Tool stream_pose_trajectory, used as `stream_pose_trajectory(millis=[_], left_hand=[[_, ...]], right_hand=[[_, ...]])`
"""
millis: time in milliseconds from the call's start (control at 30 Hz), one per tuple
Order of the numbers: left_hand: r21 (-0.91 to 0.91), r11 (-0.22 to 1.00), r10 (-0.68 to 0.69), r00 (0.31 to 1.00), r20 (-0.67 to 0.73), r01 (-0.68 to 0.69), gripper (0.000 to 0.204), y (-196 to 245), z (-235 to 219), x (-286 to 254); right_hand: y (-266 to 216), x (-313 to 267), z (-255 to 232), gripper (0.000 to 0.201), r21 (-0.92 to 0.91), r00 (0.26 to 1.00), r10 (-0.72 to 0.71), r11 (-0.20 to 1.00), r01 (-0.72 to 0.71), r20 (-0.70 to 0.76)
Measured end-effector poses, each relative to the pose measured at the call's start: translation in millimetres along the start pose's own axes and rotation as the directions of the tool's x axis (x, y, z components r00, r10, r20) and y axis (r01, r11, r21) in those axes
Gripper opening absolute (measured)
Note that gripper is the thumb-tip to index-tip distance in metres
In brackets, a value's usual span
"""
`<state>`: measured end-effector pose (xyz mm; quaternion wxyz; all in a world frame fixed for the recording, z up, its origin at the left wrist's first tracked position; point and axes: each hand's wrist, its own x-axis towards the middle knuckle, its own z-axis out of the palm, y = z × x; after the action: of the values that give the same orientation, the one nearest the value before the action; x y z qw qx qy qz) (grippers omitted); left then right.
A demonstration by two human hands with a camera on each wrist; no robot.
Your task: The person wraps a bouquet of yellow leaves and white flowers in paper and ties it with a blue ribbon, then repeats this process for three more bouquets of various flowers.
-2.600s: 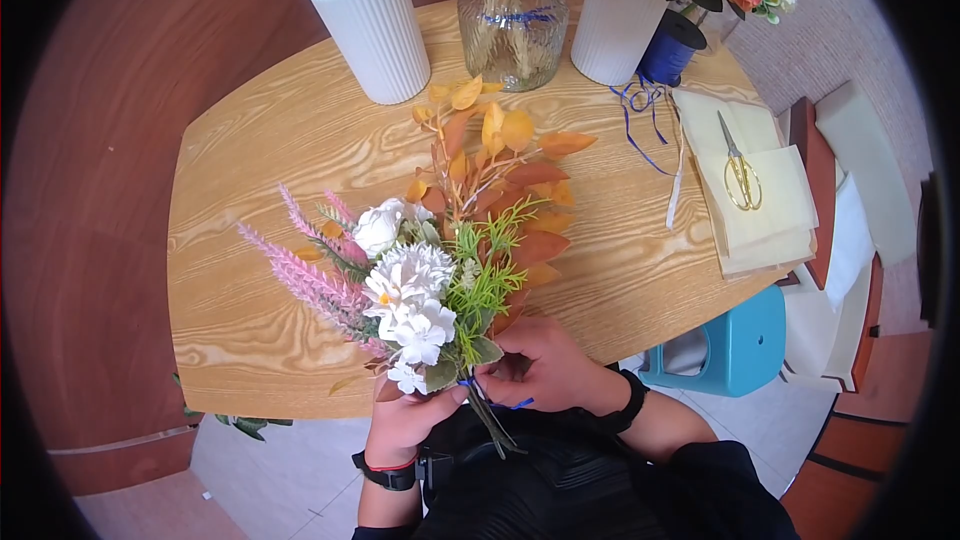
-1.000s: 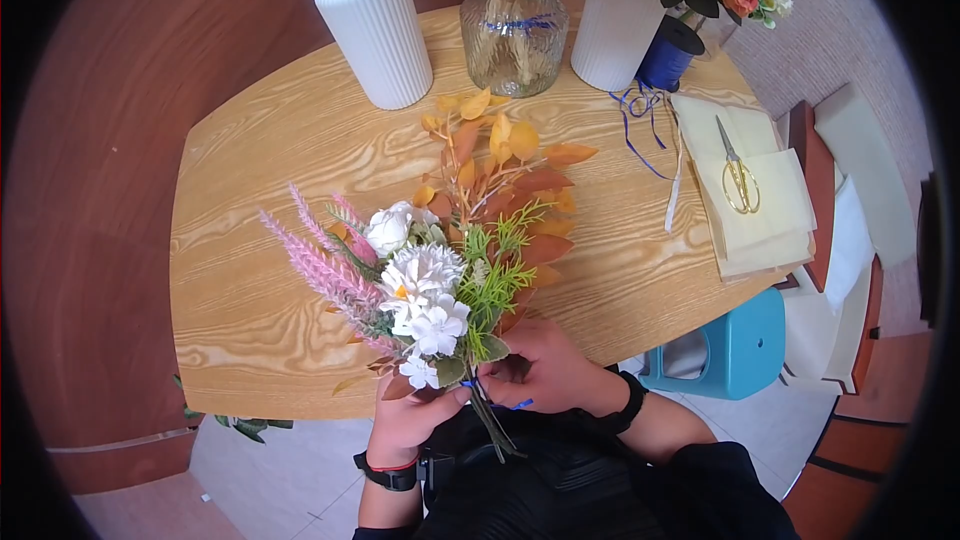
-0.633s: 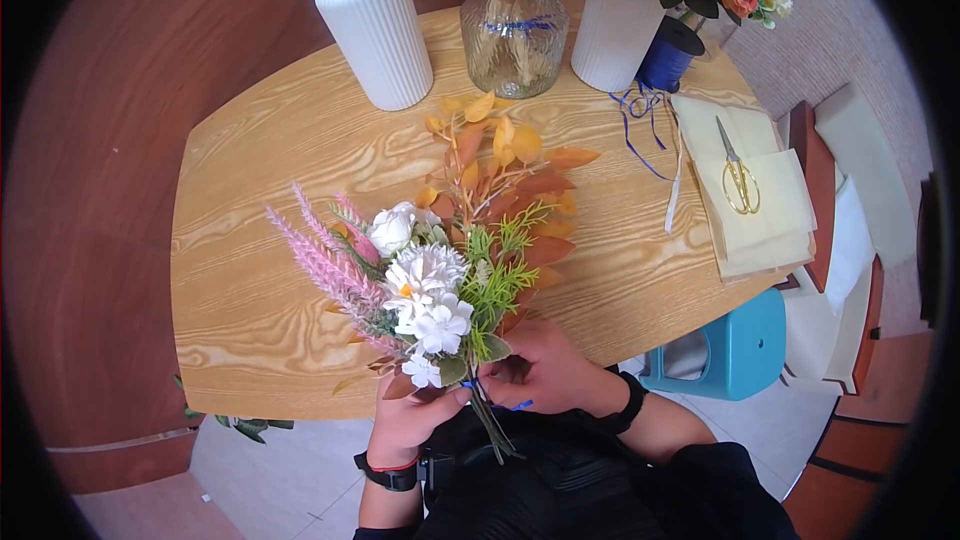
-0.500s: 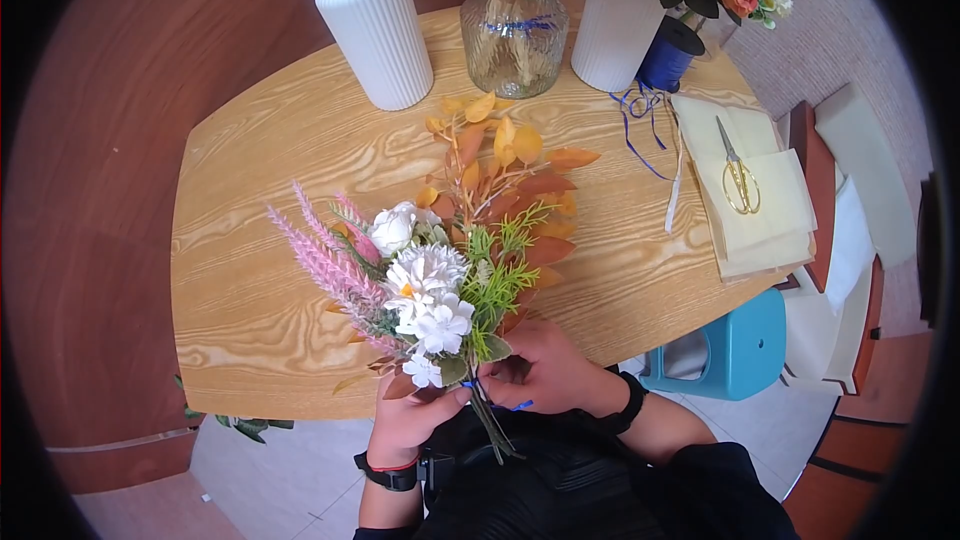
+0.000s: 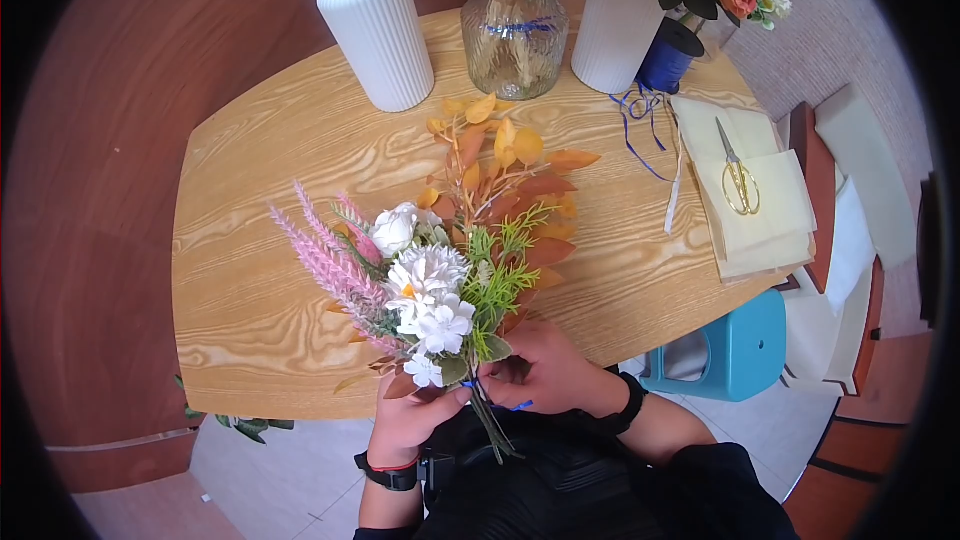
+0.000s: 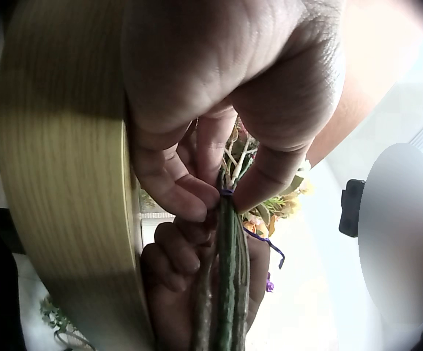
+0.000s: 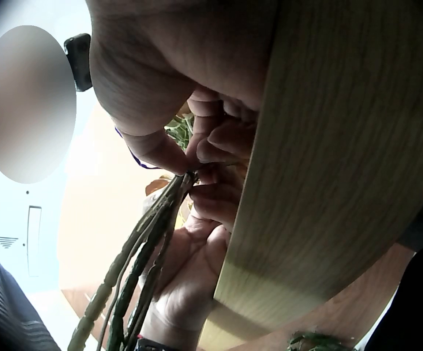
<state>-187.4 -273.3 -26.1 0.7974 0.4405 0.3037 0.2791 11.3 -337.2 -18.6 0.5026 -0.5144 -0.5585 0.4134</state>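
A bouquet of artificial flowers leans over the table's near edge, with pink spikes, white blooms, green sprigs and orange leaves. My left hand grips its stems just below the flower heads. A thin blue ribbon is wound round the stems, and one loose tail sticks out to the side. On the other side, my right hand has curled fingers and pinches at the ribbon's tie. Its fingertips meet those of the left hand in the right wrist view, where they partly hide the knot.
On the wooden table stand a white ribbed vase, a glass vase and another white vase by peach flowers. A blue ribbon spool and gold-handled scissors on cream paper lie right. A teal stool is below.
The bouquet's flower heads have swung a little to the right since the earliest frame. Both hands stay in almost the same place at the tie, and the view has shifted slightly.
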Motion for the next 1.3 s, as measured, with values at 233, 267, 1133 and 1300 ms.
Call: stream_pose_trajectory(millis=[233,267,1133,1300], left_hand=[[0.092,0.994,-0.056,0.996,0.063,0.05,0.053,-4.7,-10.7,-3.0],[0.084,0.995,-0.057,0.997,0.057,0.052,0.053,-4.3,-9.9,-2.9],[0.061,0.998,0.003,0.999,0.038,-0.005,0.052,-8.4,-12.2,0.5],[-0.016,1.0,-0.015,0.999,-0.047,0.015,0.051,-5.1,-4.3,-0.6]], right_hand=[[1.5,-0.3,0.5,0.012,-0.013,1.0,-0.024,1.0,0.024,-0.007],[1.5,-0.4,0.5,0.012,-0.011,1.0,-0.023,1.0,0.023,-0.005],[0.0,1.9,2.9,0.013,-0.069,0.998,-0.032,0.997,0.028,-0.051],[3.3,0.5,2.8,0.013,-0.043,0.998,-0.044,0.998,0.042,-0.036]])
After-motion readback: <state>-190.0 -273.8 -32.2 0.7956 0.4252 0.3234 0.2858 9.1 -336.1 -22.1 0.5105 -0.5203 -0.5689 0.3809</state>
